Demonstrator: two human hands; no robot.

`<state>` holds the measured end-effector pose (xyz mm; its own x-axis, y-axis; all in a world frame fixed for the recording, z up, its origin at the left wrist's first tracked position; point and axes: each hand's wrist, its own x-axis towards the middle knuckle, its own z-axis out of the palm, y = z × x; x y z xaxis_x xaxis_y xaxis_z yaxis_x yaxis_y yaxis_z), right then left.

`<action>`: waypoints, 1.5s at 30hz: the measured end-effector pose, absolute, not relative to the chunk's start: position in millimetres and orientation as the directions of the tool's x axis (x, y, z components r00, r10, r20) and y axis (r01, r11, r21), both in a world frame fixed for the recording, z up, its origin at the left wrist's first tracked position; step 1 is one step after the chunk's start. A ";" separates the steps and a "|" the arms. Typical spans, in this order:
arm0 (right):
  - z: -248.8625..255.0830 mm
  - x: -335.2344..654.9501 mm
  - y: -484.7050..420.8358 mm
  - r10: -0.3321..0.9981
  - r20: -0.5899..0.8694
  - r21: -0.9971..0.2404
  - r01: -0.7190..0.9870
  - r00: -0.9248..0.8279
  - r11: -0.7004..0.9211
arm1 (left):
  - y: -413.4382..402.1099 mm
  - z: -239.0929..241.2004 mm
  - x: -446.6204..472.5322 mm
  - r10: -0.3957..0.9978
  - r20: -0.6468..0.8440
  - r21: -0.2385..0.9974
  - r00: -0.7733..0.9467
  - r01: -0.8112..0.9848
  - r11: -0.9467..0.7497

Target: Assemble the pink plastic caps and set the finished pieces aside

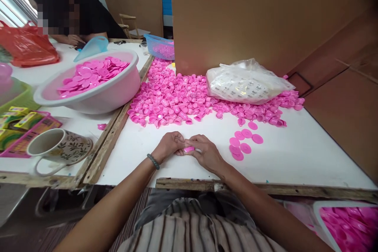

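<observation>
My left hand (pixel 170 144) and my right hand (pixel 205 150) meet at the front middle of the white table (pixel 295 153), fingers curled together around one small pink plastic cap (pixel 189 149). A bead bracelet circles my left wrist. Just right of my hands lie several flat pink discs (pixel 242 141). Behind them a wide heap of pink caps (pixel 183 100) spreads across the table. A clear plastic bag (pixel 246 82) of small printed pieces rests on the heap's right side.
A white basin (pixel 97 94) of pink discs stands at left, with a blue scoop behind it. A flowered mug (pixel 59 147), green boxes in a pink tray, a red bag and a blue basket (pixel 159 47) surround it. Another person sits far left. Cardboard walls rise behind.
</observation>
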<state>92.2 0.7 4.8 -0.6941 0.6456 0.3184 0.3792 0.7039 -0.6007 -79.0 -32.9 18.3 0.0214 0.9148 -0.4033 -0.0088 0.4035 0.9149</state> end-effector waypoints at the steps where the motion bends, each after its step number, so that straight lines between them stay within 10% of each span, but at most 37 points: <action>1: 7.0 91.5 0.2 0.643 0.311 -0.598 0.382 -0.700 0.705 | -34.5 18.2 -78.9 0.919 -0.394 0.919 0.023 -0.019 0.394; 11: 21.6 86.1 4.2 0.651 0.089 -0.582 0.491 -0.754 0.648 | -36.0 14.7 -76.4 0.866 -0.501 0.865 0.001 -0.047 0.500; 22: 10.3 115.1 -8.3 0.780 0.223 -0.457 0.644 -0.584 0.613 | -39.7 26.6 -83.8 0.898 -0.418 0.908 0.140 0.066 0.413; 27: 16.5 164.7 3.2 0.929 0.231 -0.133 0.936 -0.290 0.325 | -59.1 32.2 -112.6 0.962 -0.269 0.829 -0.047 0.497 0.256; 33: 21.3 134.3 8.7 0.800 0.113 0.070 0.808 -0.589 0.585 | -73.4 36.4 -115.0 0.999 0.032 0.527 0.033 0.849 -0.045; 41: 32.9 105.6 34.9 0.771 0.040 -0.323 0.722 -0.636 0.612 | -83.1 34.4 -125.9 0.971 0.229 0.402 -0.073 0.915 -0.026; 45: 30.2 93.8 66.5 0.725 0.189 -0.293 0.667 -0.662 0.685 | -65.2 40.6 -95.8 0.968 0.251 0.512 0.006 0.847 -0.139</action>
<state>93.8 66.5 30.2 -0.6623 0.7250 0.1891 0.6666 0.6854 -0.2931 -95.8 -65.2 40.6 0.0063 0.9679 0.2513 0.8475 -0.1386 0.5124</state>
